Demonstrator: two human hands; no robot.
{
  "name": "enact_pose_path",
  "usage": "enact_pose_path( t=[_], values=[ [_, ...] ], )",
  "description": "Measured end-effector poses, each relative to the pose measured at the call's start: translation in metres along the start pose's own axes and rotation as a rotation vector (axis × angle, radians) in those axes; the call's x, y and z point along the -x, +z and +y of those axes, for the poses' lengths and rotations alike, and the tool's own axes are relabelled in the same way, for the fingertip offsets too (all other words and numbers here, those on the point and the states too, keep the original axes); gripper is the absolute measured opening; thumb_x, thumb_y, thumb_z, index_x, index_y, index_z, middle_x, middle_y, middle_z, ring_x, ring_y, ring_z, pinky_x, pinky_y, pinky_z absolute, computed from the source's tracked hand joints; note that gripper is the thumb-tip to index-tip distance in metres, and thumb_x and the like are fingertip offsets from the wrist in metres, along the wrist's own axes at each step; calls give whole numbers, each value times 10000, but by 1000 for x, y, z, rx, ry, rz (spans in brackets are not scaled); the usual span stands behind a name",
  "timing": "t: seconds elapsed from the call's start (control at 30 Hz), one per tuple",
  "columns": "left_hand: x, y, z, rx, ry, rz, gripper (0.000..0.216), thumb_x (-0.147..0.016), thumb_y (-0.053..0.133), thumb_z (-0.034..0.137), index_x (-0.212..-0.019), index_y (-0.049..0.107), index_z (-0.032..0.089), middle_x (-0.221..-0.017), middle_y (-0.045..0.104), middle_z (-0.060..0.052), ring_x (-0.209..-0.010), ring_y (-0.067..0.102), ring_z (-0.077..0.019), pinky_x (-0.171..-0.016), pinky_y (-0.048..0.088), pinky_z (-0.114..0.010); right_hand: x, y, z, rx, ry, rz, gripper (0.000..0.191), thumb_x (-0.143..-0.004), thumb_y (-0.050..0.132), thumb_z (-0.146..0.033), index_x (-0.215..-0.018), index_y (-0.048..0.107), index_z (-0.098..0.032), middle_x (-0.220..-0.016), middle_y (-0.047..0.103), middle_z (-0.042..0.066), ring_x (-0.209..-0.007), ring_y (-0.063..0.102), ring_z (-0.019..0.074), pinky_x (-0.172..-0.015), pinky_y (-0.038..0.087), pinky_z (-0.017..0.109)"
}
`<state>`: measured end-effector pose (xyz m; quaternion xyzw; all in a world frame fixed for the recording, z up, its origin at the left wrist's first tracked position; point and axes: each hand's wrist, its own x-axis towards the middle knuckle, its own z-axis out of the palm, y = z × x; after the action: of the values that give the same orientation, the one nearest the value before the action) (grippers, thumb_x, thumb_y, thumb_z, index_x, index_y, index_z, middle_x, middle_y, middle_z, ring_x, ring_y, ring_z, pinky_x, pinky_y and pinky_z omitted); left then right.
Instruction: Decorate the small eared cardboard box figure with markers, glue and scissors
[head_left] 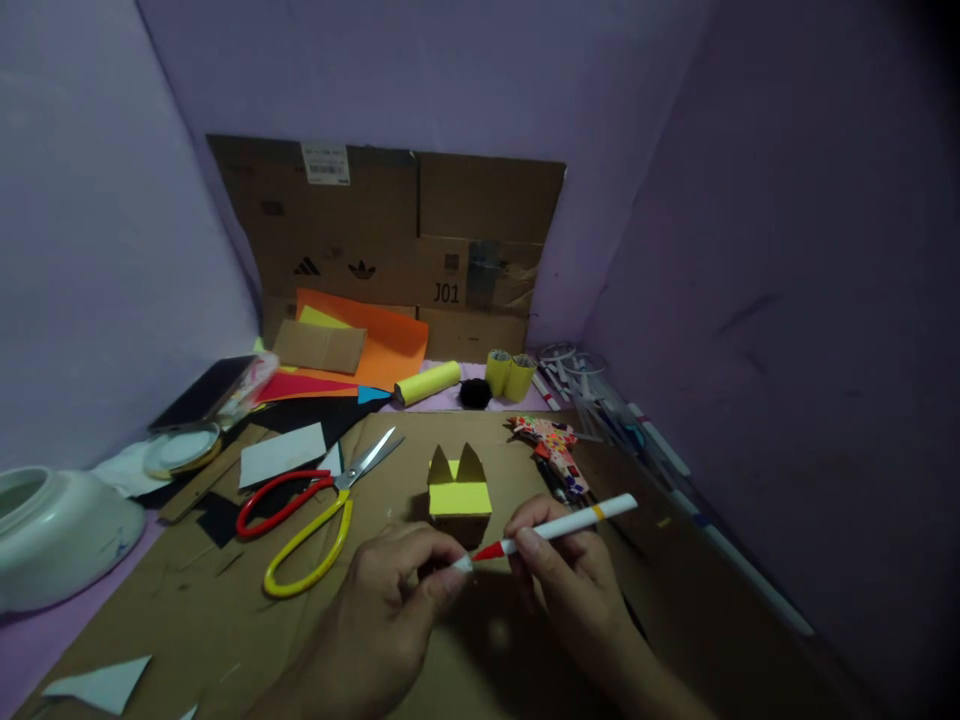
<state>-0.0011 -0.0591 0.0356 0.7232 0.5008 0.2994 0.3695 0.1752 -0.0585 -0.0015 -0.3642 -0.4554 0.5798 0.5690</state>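
Observation:
My left hand (397, 595) is closed in a pinch on a small white piece (464, 564), probably paper. A white marker (570, 523) with a red front end and an orange band is gripped in my right hand (562, 570). Its tip points left and meets, or nearly meets, the white piece. Just beyond both hands stands a small cardboard box (459, 499) with a yellow top and two pointed, ear-like flaps. Scissors (345, 490) with one red and one yellow handle lie open to the left, apart from my hands.
Behind are a yellow tube (427, 383), two short yellow rolls (510, 375) and a black fuzzy ball (475, 393). A patterned glue gun-like tool (551, 445) lies right. A white pot (60, 535) stands left. Cardboard (480, 270) leans against the wall.

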Motion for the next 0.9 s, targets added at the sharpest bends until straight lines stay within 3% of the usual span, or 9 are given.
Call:
enact_pose_path(
  t=[0.33, 0.53, 0.73, 0.83, 0.9],
  values=[
    [0, 1, -5, 66, 116, 1, 200, -850, 507, 313, -795, 689, 250, -736, 676, 1, -671, 623, -163, -582, 437, -256, 5, 3, -1, 146, -10, -16, 319, -789, 673, -479, -734, 615, -169, -557, 497, -38, -483, 399, 79, -445, 295, 197],
    [4, 7, -16, 85, 123, 53, 229, -882, 514, 327, -781, 701, 242, -668, 695, 9, -615, 634, -150, -526, 432, -217, 6, 7, 4, -8, 148, -66, 342, -734, 730, -483, -760, 586, -174, -555, 535, -44, -442, 431, 61, -415, 346, 168],
    [10, 17, -14, 212, 229, 48, 254, -913, 473, 258, -812, 705, 226, -713, 719, -4, -645, 668, -139, -638, 500, -217, 4, 13, 9, -74, 161, -88, 395, -723, 717, -526, -750, 526, -181, -521, 512, -61, -372, 408, 53, -365, 352, 171],
    [8, 8, -8, 108, 257, -11, 334, -903, 477, 289, -639, 665, 211, -568, 661, 11, -504, 599, -118, -499, 437, -203, 8, 14, 5, -39, 183, -142, 413, -724, 705, -550, -722, 524, -179, -527, 474, -63, -422, 390, 61, -403, 323, 175],
    [5, -5, -6, 37, 281, 41, 347, -889, 501, 326, -590, 635, 212, -507, 614, 27, -441, 546, -104, -423, 378, -198, 12, 13, 2, -36, 239, -259, 418, -742, 691, -550, -684, 542, -164, -557, 469, -47, -487, 395, 68, -457, 305, 182]
  ],
)
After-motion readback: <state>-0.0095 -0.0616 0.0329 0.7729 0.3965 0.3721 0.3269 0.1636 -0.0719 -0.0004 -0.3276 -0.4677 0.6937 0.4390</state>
